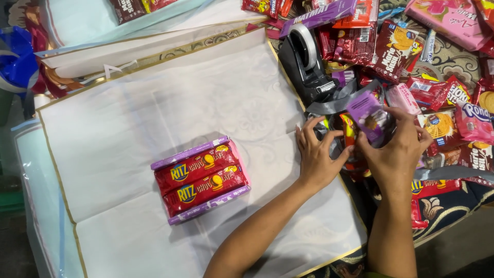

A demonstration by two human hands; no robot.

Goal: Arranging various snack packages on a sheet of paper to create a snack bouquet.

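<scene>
My left hand (pixel 317 155) and my right hand (pixel 399 152) both grip a small bundle of snack packets (pixel 363 123) at the right edge of a white wrapping sheet (pixel 134 128). A purple packet sits on top of the bundle, with a yellow-red one beneath it. A grey plastic strip (pixel 329 105) trails from the bundle toward the tape dispenser. On the sheet, left of my hands, lies a stack of red cracker boxes (pixel 201 178) flanked by purple packets.
A black tape dispenser (pixel 307 62) stands just beyond my hands. Several red, pink and purple snack packets (pixel 437 62) are heaped over a patterned cloth at the right. Folded white sheets (pixel 128 46) and a blue bag (pixel 18 56) lie at the upper left.
</scene>
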